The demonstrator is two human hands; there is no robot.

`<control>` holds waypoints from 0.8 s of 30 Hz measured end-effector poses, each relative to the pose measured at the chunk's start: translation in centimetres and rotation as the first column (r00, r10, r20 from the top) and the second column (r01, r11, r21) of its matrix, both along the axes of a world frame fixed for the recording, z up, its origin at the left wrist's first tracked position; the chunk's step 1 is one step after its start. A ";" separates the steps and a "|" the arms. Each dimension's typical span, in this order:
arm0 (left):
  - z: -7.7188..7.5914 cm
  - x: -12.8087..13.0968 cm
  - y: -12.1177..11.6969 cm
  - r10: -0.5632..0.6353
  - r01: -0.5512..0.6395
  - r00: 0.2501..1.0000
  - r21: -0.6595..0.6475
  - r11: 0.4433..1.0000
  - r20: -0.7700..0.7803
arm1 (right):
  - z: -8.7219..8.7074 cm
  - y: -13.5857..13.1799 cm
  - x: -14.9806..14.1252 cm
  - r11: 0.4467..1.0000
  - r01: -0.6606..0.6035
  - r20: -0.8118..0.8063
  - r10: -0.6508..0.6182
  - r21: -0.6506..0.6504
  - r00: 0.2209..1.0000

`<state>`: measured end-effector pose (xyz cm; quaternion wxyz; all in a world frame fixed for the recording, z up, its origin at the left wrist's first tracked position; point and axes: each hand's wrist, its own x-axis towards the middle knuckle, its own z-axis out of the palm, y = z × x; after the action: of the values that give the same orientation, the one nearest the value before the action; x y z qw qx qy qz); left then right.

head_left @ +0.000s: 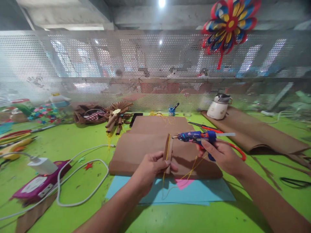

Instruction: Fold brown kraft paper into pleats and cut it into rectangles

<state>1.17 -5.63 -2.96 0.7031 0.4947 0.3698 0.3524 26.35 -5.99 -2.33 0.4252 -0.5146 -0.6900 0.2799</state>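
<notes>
My left hand [151, 167] pinches a small folded strip of brown paper [167, 149] and holds it upright, with a yellow thread [167, 161] running down along it. My right hand [222, 155] grips a blue patterned glue gun [196, 137], its nozzle pointing left at the top of the strip. Both hands hover over a stack of brown paper sheets [143, 145] lying on blue paper [199, 194] with a pink scrap [183, 183].
Green table [80, 181]. At left a white charger [41, 165] with cable, and a purple device [36, 186]. Red scissors [213, 130], a white appliance [218, 108] and more brown paper [257, 132] at right. Rolled-paper craft [115, 118] behind. Perforated mesh screen [145, 64] at the back.
</notes>
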 end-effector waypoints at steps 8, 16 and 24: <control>0.2 0.1 -0.2 0.002 -0.002 1.000 -0.004 1.000 0.018 | 0.1 0.0 0.0 0.999 0.036 0.026 -0.037 0.033 0.999; 0.3 0.2 -0.3 0.007 -0.006 1.000 -0.021 1.000 0.023 | 0.1 -0.3 -0.1 0.996 0.062 0.118 -0.069 0.063 0.991; 0.6 0.2 -0.4 0.017 -0.016 1.000 -0.015 1.000 0.017 | 0.2 -0.5 -0.1 0.994 0.082 0.165 -0.093 0.076 0.982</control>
<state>1.37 -6.06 -2.38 0.7069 0.4834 0.3706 0.3596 26.20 -6.54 -2.15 0.3949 -0.5512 -0.7093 0.1926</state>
